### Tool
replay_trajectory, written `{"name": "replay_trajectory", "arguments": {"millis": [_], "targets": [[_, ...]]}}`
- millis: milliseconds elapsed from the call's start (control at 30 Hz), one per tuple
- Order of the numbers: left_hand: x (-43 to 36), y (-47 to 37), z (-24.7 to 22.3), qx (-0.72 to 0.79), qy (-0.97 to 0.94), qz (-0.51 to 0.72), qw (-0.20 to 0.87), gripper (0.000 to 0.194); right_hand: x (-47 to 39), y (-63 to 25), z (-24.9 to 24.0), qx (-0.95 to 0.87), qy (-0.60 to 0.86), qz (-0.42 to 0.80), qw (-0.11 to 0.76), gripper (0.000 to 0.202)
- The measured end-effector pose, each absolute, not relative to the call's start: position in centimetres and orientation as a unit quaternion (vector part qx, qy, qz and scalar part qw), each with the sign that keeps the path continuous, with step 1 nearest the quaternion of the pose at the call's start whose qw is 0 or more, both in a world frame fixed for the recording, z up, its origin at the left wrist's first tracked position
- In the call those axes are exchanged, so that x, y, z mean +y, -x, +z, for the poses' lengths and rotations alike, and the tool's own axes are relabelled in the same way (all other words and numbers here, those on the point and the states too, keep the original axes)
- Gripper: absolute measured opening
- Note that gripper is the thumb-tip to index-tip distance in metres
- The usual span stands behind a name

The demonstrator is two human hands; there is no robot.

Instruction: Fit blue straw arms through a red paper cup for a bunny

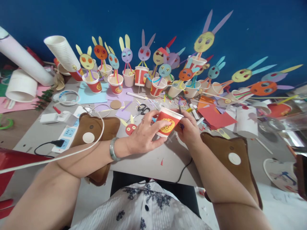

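A red paper cup (168,123) with a yellow emblem is held tilted above the table's near part. My left hand (150,132) is closed around its left side, fingers across the emblem. At the cup's right side is my right hand (188,127), its fingers closed on a thin dark tool (180,110) that I cannot make out fully. The tool's lower part is hidden behind the cup and fingers. A red paper rabbit face (130,128) with yellow ears lies just left of my left hand.
Cups with paper rabbit faces (145,53) line the blue wall. Black-handled scissors (143,109) lie behind my hands among paper scraps. Brown cushions (230,150) flank the work area. A white cable (103,127) crosses over my left forearm near a power strip (68,132).
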State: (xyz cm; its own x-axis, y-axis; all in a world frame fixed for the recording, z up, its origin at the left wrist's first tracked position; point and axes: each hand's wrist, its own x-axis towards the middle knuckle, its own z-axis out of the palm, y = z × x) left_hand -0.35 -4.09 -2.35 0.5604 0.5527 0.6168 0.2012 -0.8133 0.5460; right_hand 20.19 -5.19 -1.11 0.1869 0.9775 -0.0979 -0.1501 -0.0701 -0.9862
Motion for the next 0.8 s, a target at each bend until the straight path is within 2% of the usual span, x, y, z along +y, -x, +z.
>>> {"name": "replay_trajectory", "arguments": {"millis": [533,800], "targets": [[-3.98,0.2,-2.08,0.217,-0.855,0.416,0.222,0.064,-5.05,-20.51,-1.85,-0.39,0.527,0.496,0.57,0.03],[-3.63,-0.07,-2.65,0.24,-0.83,0.423,0.273,0.07,-4.97,-20.52,-2.0,-0.412,0.537,0.452,0.581,0.028]]}}
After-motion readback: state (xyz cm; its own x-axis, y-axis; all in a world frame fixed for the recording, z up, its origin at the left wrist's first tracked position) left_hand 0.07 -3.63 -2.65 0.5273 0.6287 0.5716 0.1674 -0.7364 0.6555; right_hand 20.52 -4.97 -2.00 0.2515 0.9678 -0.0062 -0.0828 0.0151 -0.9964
